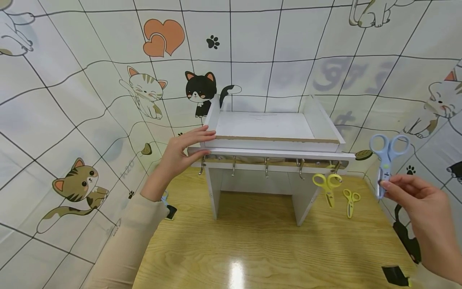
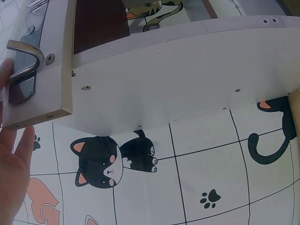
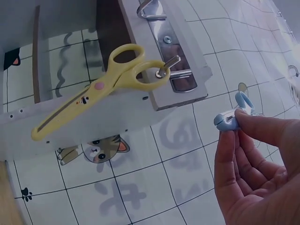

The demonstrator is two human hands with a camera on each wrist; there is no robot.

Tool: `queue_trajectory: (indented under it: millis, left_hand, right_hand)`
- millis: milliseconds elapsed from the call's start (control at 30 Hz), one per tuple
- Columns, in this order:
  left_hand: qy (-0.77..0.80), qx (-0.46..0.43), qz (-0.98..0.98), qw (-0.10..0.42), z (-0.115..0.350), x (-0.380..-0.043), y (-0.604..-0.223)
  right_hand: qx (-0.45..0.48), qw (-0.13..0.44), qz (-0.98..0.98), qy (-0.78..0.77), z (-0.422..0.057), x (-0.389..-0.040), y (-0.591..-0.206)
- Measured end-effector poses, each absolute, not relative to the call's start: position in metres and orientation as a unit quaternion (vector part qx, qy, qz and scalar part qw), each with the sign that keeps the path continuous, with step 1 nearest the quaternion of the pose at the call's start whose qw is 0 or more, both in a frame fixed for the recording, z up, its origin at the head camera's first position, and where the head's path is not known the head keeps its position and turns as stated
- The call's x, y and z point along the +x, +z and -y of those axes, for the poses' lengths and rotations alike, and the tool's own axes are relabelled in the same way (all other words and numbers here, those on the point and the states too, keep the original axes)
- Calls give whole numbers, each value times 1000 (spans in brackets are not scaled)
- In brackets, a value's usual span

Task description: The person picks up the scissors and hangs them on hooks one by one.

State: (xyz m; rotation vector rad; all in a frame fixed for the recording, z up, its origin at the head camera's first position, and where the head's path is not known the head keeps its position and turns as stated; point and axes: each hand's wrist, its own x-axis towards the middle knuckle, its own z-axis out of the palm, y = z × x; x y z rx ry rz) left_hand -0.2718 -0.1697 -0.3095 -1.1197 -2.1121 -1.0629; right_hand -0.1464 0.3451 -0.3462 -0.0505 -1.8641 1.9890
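My left hand grips the left front corner of a white shelf, its thumb at the front edge and its fingers over the side. In the left wrist view, part of that hand shows beside the board's end, near a metal hook. Out to the right of the shelf, my right hand pinches light blue scissors by the blade end, handle loops up. Yellow scissors hang by one loop from the rightmost hook; the right wrist view shows these yellow scissors close by.
Several metal hooks line the shelf's front rail. Small yellow-green scissors lie on the wooden table at the right. A black item lies by the left sleeve, another black piece at lower right. Cat-print sheeting surrounds the table.
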Motion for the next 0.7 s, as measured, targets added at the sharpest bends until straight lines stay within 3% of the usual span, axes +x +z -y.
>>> queue_trajectory:
  millis: [333, 700]
  left_hand:
    - [-388, -415, 780, 262, 170, -272, -310]
    - [-387, -416, 779, 266, 170, -273, -310]
  right_hand:
    - [13, 207, 701, 682, -326, -137, -337]
    - [39, 168, 731, 660, -307, -131, -336]
